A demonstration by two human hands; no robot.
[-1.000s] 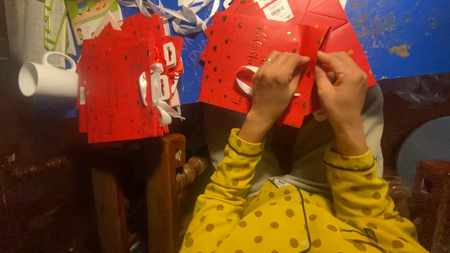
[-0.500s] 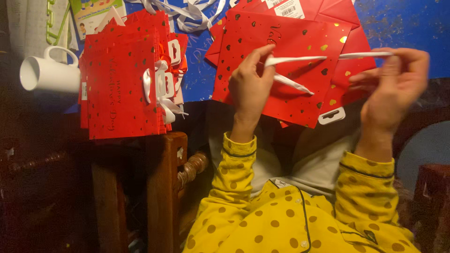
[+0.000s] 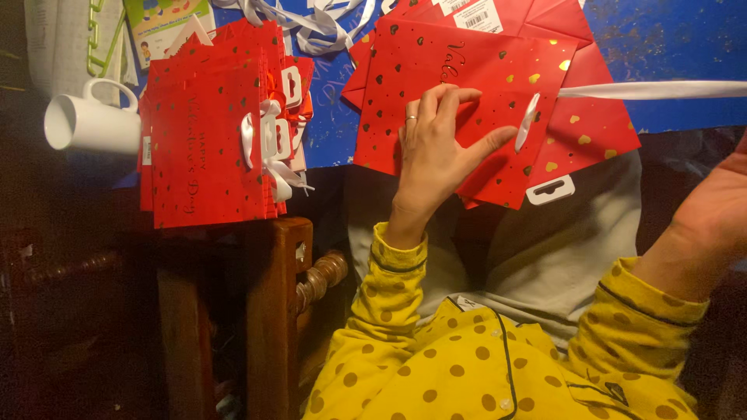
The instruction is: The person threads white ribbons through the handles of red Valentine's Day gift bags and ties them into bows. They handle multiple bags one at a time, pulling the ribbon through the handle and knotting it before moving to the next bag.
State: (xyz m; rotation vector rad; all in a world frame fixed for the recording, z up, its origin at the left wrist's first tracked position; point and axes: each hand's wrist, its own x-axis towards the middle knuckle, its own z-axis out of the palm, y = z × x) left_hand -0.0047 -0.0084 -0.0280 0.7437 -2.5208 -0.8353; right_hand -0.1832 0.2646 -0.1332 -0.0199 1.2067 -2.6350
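Note:
My left hand (image 3: 436,152) lies flat on a red gift bag (image 3: 498,70) with gold hearts, fingers spread and a ring on one finger. A white ribbon (image 3: 654,89) runs taut from a hole in the bag's upper edge to the right border of the view. My right hand (image 3: 712,214) is raised at the right border; only its wrist and heel show, and its fingers are cut off where the ribbon leaves the view. More red bags lie under the top one, one of them with a white hang tab (image 3: 551,189).
A stack of finished red bags (image 3: 206,148) with white ribbon handles lies to the left on the blue surface (image 3: 677,47). A white mug (image 3: 93,123) lies on its side beside it. Loose white ribbons (image 3: 311,23) sit at the top. Dark wooden furniture (image 3: 280,295) stands below.
Both hands were together on the bag; my right hand has since pulled the white ribbon far out to the right. My left hand has flattened onto the bag.

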